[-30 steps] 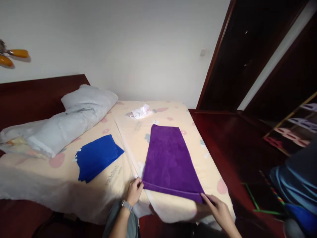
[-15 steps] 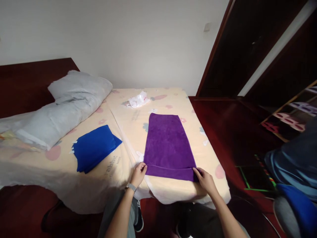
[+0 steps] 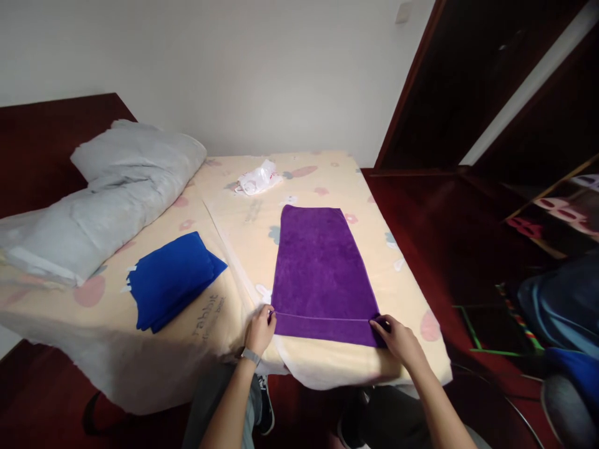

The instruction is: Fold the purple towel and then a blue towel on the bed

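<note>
The left hand [image 3: 260, 329] pinches the near left corner of a flat purple terry towel [image 3: 321, 274], fingers curled together on the hem, with a grey watch band [image 3: 251, 356] on the wrist just behind it. The right hand [image 3: 397, 340] grips the near right corner of the same towel, fingers closed over the cloth and the thumb side tucked against the edge. Between the two hands runs the towel's near hem, a straight stitched band lying close to the front edge of the bed [image 3: 327, 368]. The towel stretches away from both hands across the cream mattress cover printed with pink and blue shapes, narrowing toward its far end.

Beyond the left hand and off to its left lies a folded bright blue cloth [image 3: 171, 280], well apart from the purple towel. Farther out past that cloth rests a long pale grey pillow [image 3: 103, 199] against the dark wooden headboard [image 3: 51, 143]. Straight ahead of the hands, past the towel's far end, sits a crumpled white plastic bag [image 3: 256, 179]. To the right of the right hand the dark red wooden floor [image 3: 435, 249] runs toward a dark wardrobe [image 3: 468, 87], and a blue bundle of fabric [image 3: 561, 312] sits at the far right.
</note>
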Demonstrator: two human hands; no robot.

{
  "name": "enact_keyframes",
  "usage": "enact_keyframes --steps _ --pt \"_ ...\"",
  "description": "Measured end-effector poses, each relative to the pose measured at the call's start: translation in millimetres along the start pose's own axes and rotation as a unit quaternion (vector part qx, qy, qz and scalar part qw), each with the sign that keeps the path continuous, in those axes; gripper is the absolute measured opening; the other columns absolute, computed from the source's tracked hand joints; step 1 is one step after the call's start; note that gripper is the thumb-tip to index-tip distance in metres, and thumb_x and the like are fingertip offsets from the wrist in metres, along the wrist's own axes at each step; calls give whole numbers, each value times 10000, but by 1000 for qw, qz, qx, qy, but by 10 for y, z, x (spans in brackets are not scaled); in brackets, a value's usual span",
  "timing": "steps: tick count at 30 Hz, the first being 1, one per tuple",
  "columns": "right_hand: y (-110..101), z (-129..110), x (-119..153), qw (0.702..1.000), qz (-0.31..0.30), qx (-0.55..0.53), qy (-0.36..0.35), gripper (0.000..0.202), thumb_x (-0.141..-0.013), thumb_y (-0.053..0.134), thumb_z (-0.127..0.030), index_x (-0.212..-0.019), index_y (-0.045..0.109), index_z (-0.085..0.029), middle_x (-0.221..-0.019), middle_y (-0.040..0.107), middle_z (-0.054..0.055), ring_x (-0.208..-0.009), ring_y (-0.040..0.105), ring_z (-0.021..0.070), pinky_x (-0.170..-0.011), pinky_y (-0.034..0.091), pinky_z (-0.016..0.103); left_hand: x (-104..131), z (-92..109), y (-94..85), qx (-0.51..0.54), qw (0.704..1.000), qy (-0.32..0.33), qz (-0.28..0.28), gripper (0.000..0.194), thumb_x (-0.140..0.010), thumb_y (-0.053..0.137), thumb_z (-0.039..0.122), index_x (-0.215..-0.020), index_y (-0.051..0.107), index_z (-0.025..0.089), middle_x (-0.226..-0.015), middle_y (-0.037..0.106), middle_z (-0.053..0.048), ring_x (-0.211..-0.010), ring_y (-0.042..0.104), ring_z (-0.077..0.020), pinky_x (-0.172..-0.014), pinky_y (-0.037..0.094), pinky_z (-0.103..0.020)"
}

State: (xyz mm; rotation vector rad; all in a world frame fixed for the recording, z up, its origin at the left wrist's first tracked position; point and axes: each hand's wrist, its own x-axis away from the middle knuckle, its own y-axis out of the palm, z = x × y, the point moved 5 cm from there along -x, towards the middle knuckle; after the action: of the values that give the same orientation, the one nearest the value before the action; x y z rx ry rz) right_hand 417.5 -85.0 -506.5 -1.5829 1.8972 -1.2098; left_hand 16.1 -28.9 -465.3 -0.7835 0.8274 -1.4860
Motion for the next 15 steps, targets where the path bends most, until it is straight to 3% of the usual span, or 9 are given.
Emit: enact_keyframes --steps 3,7,15 --pt "-49 51 34 999 11 7 29 438 -871 476 -609 -1075 617 -248 -1060 745 92 -994 696 307 -782 507 370 -4 15 -25 -40 999 -8 20 97 -930 536 237 -965 616 195 -822 671 -44 -790 649 -191 -696 421 -257" --pt "-117 59 58 998 32 3 59 534 -852 458 -678 -1049 644 -218 -1047 750 118 -969 704 318 -772 517 387 -15 -34 -33 -56 997 -56 14 145 -927 560 312 -887 628 191 -788 677 -52 -751 652 -201 -674 412 -266" --pt "-93 53 -35 997 8 25 67 572 -822 446 -717 -927 745 -240 -856 768 129 -796 725 332 -665 515 406 -70 -56 -21 -44 996 -79 -18 242 -926 543 294 -720 608 186 -712 659 -46 -697 629 -186 -629 351 -266"
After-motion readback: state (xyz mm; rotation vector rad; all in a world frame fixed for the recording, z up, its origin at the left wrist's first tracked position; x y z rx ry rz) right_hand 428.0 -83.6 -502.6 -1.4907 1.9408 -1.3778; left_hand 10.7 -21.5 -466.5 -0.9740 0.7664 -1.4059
